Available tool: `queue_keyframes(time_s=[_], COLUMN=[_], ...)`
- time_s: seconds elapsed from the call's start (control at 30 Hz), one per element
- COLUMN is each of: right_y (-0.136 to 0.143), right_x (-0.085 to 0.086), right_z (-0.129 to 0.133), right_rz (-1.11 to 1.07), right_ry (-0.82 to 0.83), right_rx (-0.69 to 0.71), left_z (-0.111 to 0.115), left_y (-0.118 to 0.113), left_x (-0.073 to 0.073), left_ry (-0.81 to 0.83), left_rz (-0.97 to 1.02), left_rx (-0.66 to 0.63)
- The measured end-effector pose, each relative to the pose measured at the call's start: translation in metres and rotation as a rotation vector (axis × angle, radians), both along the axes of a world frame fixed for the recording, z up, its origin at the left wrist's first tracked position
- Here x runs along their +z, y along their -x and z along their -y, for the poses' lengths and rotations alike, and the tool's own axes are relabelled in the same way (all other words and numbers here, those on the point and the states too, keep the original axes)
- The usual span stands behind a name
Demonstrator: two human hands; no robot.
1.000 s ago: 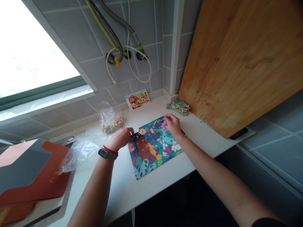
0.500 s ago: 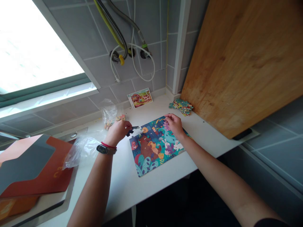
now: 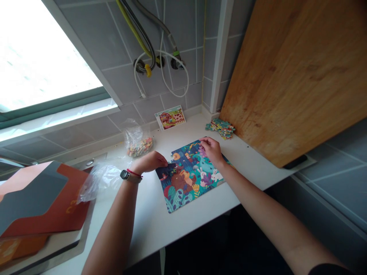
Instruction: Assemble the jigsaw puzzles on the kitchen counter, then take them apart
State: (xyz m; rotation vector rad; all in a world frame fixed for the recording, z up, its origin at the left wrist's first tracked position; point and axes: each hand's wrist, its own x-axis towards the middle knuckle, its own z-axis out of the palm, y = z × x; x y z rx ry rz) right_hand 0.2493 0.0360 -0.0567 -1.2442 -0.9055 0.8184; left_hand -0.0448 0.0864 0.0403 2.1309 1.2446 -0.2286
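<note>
A colourful jigsaw puzzle (image 3: 186,185) with rabbits and a brown bear lies on the white counter, its upper left part uneven. My left hand (image 3: 151,160) pinches a dark puzzle piece (image 3: 171,168) and holds it over that upper left part. Whether the piece lies flat on the puzzle I cannot tell. At the upper right edge, my right hand (image 3: 211,149) has its thumb and fingertips closed on the puzzle, with the forearm crossing its right corner.
A clear bag of puzzle pieces (image 3: 140,146) stands behind my left hand. Further back are a farm picture card (image 3: 171,118) and a pile of loose pieces (image 3: 221,128) beside a wooden board (image 3: 289,72). Crumpled plastic (image 3: 104,173) and an orange-grey box (image 3: 43,198) lie left.
My left hand has moved right and toward me, bringing the dark piece from beside the puzzle to over its upper left part. My right hand stays at the upper right edge.
</note>
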Motion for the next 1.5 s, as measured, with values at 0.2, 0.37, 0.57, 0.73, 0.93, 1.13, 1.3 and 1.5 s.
queue_keyframes(time_s=[0.2, 0.37, 0.57, 0.73, 0.93, 1.13, 1.3, 1.5], right_y=[0.000, -0.001, 0.000, 0.001, 0.000, 0.000, 0.001, 0.001], right_x=[0.000, -0.002, -0.002, 0.001, 0.000, 0.001, 0.002, 0.002], right_z=[0.000, 0.000, 0.000, 0.002, 0.002, 0.002, 0.003, 0.002], right_rz=[-0.005, 0.008, 0.023, 0.032, 0.064, 0.060, 0.053, 0.039], right_ry=[-0.008, -0.013, -0.009, 0.004, -0.002, -0.006, -0.005, -0.016], right_rx=[0.001, 0.010, 0.017, 0.025, 0.028, 0.032, 0.039, 0.040], left_z=[-0.008, -0.004, 0.000, 0.007, 0.014, 0.014, 0.015, 0.013], left_y=[0.005, 0.002, -0.008, -0.013, -0.019, -0.019, -0.020, -0.018], left_x=[-0.007, -0.002, -0.007, -0.008, -0.010, -0.009, -0.007, -0.006], left_ry=[-0.096, 0.032, 0.059, -0.061, -0.194, -0.223, -0.207, -0.189], left_rz=[-0.040, 0.126, 0.154, 0.024, -0.118, -0.118, -0.122, -0.051], left_rx=[0.093, 0.046, -0.025, -0.109, -0.102, -0.105, -0.090, -0.112])
